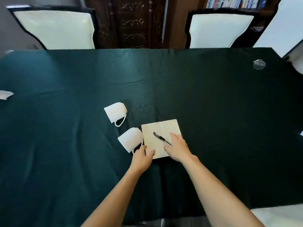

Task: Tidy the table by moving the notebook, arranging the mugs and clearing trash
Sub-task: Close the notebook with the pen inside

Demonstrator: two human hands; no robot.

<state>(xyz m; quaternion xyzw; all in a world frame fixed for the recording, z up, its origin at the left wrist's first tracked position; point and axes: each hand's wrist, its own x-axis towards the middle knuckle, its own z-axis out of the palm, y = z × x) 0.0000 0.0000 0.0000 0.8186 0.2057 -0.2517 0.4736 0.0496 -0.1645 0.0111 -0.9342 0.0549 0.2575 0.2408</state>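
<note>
An open notebook (157, 136) with cream pages lies on the dark green tablecloth (213, 112), a black pen (159, 137) resting across it. Two white mugs lie on their sides to its left: one (115, 114) farther back, one (130, 141) touching the notebook's left edge. My left hand (142, 157) rests at the notebook's near left corner, thumb on the page, fingers beside the nearer mug's handle. Spread over the right page, my right hand (177, 149) has its fingers apart, close to the pen's tip. Neither hand has closed around anything.
A clear glass (259, 64) stands at the far right of the table. A white scrap of paper (5, 95) lies at the left edge and another bit (301, 133) at the right edge. Two white chairs (55, 28) (219, 30) stand behind the table.
</note>
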